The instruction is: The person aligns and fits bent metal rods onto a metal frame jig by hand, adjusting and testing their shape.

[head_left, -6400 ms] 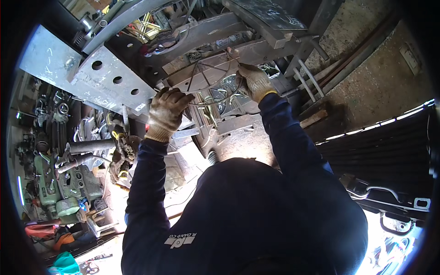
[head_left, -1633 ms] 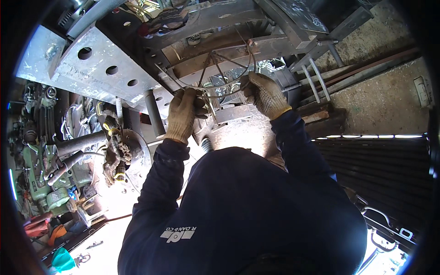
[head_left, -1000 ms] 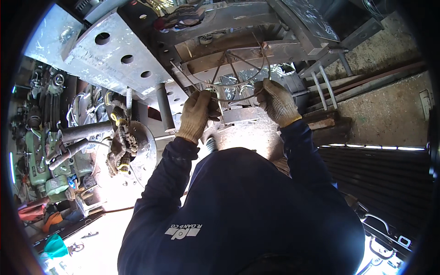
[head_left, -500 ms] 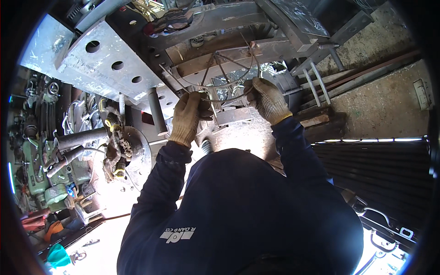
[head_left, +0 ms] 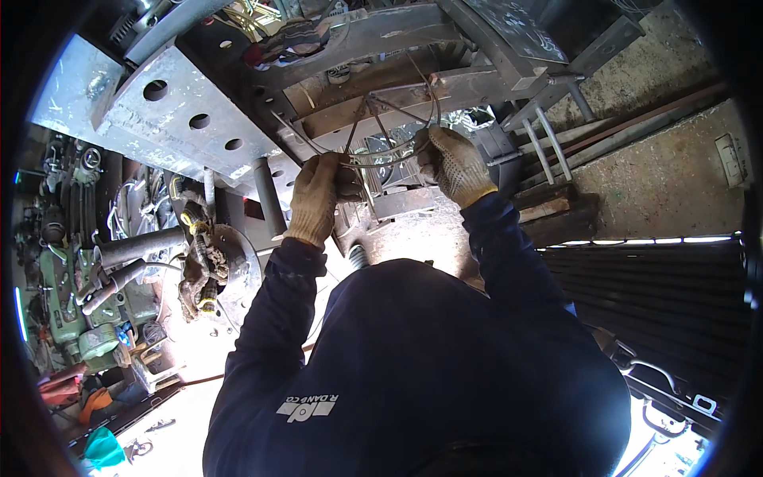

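In front of my body, both gloved hands are closed around a curved thin metal rod (head_left: pixel 383 164). My left hand (head_left: pixel 312 199) grips its left end, with the thumb side toward the middle. My right hand (head_left: pixel 457 165) is wrapped round the right part, a little higher. Just beyond the rod is a bent wire frame (head_left: pixel 378 121) with several thin spokes meeting at one point; whether it is joined to the rod I cannot tell. Behind these stands a curved, rusty steel bar (head_left: pixel 405 98). The fingertips are partly hidden by the gloves.
A large steel plate with round holes (head_left: pixel 187 119) slants in from the left. Dirty gloves (head_left: pixel 199 258) lie on a round metal disc beside a pipe (head_left: pixel 143 244). Two short rods (head_left: pixel 548 151) stand out at right, near a concrete slab (head_left: pixel 644 175). Green machinery (head_left: pixel 67 302) is far left.
Both hands have shifted slightly left, the right one more. The held rod has risen toward the wire frame's arc, so the gap between them looks narrower.
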A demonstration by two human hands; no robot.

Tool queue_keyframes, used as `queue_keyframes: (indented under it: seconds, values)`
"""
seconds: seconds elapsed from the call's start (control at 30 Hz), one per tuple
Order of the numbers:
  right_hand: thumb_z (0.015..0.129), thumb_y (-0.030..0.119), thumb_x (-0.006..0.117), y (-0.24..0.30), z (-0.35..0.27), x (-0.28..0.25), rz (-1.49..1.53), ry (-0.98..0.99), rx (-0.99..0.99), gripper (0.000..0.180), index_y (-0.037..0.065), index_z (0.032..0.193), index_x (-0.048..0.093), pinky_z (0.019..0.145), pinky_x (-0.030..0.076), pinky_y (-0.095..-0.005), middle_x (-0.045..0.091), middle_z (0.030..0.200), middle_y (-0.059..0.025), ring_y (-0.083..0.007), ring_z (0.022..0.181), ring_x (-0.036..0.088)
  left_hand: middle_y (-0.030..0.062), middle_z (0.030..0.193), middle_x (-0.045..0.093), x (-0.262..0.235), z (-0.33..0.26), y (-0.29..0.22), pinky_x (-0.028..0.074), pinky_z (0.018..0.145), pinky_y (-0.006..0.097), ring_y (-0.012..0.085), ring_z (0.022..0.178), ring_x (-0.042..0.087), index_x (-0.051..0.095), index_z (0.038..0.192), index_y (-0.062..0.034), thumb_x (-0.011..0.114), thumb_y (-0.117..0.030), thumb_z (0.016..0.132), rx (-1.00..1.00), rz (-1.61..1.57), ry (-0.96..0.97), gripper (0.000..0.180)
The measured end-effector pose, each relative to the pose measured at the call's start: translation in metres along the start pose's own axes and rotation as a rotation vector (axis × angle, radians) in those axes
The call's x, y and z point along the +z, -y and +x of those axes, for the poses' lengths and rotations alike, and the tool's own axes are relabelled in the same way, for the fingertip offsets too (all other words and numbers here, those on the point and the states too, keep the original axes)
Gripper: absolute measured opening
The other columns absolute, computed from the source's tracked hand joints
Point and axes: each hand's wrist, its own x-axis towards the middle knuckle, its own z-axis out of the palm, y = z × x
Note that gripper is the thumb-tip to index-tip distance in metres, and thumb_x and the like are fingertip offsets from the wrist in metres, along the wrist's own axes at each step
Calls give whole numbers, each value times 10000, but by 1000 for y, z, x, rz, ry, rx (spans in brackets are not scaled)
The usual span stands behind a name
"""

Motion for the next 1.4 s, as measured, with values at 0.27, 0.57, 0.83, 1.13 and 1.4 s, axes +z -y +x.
queue_keyframes:
  seconds: [0.27,0.57,0.83,1.13,1.4]
  values:
    - [986,272,611,-1,1,3,32,-8,9,262,13,982,650,599,532,-249,663,794,-49,-129,672,634,107,832,680,-3,5,3,570,649,300,177,663,667,601,1091,25,494,-315,1015,12,-18,15,365]
    - [985,266,613,1,-1,2,28,-1,43,248,20,976,648,597,528,-254,659,791,-40,-125,653,629,68,808,625,-2,0,-4,540,641,293,175,662,640,611,1119,-2,537,-342,1004,-33,5,13,367]
    - [980,356,612,-16,7,-3,16,-46,-50,375,2,1101,602,714,552,-294,656,953,-84,-169,805,647,69,797,622,2,4,2,541,644,290,168,660,628,617,1107,10,522,-315,1009,11,-27,-40,353]
    - [901,630,567,-29,25,3,656,116,1,741,-19,1259,553,851,543,-388,648,1041,-116,-234,924,626,69,801,625,0,5,6,545,645,292,165,657,625,624,1098,8,505,-298,1011,14,-44,-54,339]
    - [930,705,424,-46,67,20,790,-189,27,744,1,1018,646,483,507,-251,642,747,-64,-138,578,585,69,792,624,-2,6,2,549,629,301,175,656,644,617,1057,-8,522,-325,1004,-12,2,-48,335]
